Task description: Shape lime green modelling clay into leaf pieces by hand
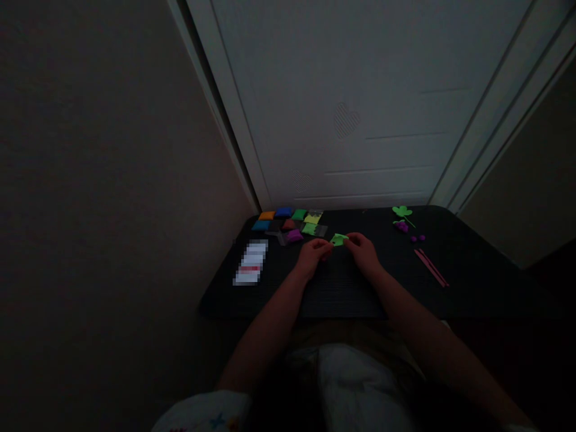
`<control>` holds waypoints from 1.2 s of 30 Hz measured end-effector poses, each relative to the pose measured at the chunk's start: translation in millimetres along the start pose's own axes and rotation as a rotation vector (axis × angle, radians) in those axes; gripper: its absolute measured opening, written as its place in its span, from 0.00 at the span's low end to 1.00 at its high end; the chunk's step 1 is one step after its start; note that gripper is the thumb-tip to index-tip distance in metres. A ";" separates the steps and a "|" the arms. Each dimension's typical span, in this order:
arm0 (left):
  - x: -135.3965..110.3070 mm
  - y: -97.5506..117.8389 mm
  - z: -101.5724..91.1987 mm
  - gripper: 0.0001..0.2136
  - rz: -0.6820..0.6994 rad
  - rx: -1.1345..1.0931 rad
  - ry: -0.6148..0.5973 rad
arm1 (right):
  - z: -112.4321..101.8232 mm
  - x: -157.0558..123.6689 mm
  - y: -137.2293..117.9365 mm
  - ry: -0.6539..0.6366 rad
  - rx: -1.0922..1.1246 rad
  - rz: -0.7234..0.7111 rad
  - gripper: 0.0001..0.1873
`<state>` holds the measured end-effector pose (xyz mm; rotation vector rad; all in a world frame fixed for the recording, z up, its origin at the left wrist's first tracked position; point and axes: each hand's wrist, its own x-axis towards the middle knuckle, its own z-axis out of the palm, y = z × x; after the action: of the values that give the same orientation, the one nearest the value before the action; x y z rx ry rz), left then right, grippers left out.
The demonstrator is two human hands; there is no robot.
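Pale cloth (360, 378) is seen nearest, below the black table (342, 297). Over the table, a small green piece (338, 240) is pinched at its ends by the fingers of the left hand (311, 255) and right hand (362, 249). Its long way is turned left to right. Left of it, bright packs (288, 224) are crowded together, and a blurry white card (252, 261) is laid closer. On the right, two pink sticks (429, 269), purple balls (413, 239), a purple bunch (401, 226) and a green leaf shape (402, 211) are set out.

I see a dark desk (344, 300): coloured packets (293, 236) near its far-left corner, a pixelated sheet (251, 262) by its left edge, a green clover (402, 211), purple balls (422, 238) and pink sticks (429, 268) toward its right.
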<state>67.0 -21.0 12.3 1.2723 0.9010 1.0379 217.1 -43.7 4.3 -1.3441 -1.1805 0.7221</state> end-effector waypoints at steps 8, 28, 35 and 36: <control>0.7 1.6 -2.5 0.14 0.090 0.170 0.031 | 2.3 -2.4 -2.6 -0.018 -0.088 -0.064 0.13; 4.0 -3.4 -3.2 0.15 0.109 0.210 0.042 | 1.6 -7.7 -10.3 -0.330 0.177 0.048 0.15; 4.8 -6.2 -3.6 0.13 0.064 0.118 -0.063 | 4.1 -3.3 -1.3 -0.262 0.252 0.088 0.15; 5.3 -6.9 -3.6 0.13 0.053 0.090 -0.074 | 4.1 -2.9 -0.5 -0.253 0.254 0.091 0.15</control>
<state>65.9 -14.9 5.2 1.4071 0.8695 0.9939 212.3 -45.0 3.5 -1.1215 -1.1836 1.0947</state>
